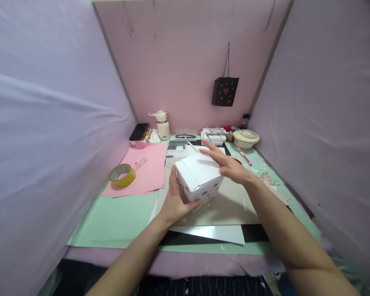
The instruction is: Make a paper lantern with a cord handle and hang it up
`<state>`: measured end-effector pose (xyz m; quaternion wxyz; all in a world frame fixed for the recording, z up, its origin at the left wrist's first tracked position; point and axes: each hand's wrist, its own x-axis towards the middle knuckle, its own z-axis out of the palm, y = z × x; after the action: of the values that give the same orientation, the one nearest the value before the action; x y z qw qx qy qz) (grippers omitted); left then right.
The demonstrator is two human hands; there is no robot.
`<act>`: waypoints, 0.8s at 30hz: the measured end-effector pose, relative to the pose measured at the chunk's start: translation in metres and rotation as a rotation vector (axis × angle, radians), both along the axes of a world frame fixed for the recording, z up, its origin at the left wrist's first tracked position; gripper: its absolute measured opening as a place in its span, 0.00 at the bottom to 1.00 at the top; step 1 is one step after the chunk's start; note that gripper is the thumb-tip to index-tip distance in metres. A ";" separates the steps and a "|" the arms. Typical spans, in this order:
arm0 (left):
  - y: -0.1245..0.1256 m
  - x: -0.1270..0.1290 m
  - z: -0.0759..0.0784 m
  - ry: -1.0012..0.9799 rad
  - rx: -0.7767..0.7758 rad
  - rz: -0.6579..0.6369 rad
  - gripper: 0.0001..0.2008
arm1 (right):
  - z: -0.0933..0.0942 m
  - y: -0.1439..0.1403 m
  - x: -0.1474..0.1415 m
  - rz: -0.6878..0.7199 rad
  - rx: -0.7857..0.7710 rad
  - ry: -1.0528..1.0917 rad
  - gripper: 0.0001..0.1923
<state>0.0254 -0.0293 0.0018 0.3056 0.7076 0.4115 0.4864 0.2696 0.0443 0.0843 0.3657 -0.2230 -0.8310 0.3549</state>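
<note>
A white paper box (pixel 199 181) with red spots on its sides is held just above a beige board (pixel 231 205) at the middle of the table. My left hand (pixel 174 201) grips the box's near-left corner, thumb under its front edge. My right hand (pixel 226 162) lies flat with fingers stretched over the box's top and right side, pressing on the white flap.
A roll of yellow tape (pixel 122 174) sits on pink paper sheets (pixel 148 168) to the left. Along the back stand a white bottle (pixel 163 124), a cream bowl (pixel 246 138), a pink cutter (pixel 244 156) and small clutter. A black bag with hearts (pixel 225 91) hangs on the wall.
</note>
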 end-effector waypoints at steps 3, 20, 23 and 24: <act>0.009 -0.010 0.001 -0.021 -0.035 -0.084 0.65 | -0.011 0.003 0.007 0.028 -0.059 0.092 0.54; 0.055 -0.031 0.002 0.035 0.181 -0.332 0.60 | -0.023 -0.017 -0.022 -0.165 0.207 0.001 0.36; 0.058 -0.032 -0.002 0.054 0.222 -0.316 0.60 | -0.023 -0.017 -0.023 -0.142 0.223 0.002 0.36; 0.058 -0.033 -0.004 0.070 0.221 -0.313 0.59 | -0.024 -0.017 -0.023 -0.139 0.212 -0.006 0.36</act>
<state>-0.0074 0.0289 -0.0018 0.2835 0.8086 0.2510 0.4504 0.2466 0.0273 0.0604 0.4084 -0.2412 -0.8475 0.2383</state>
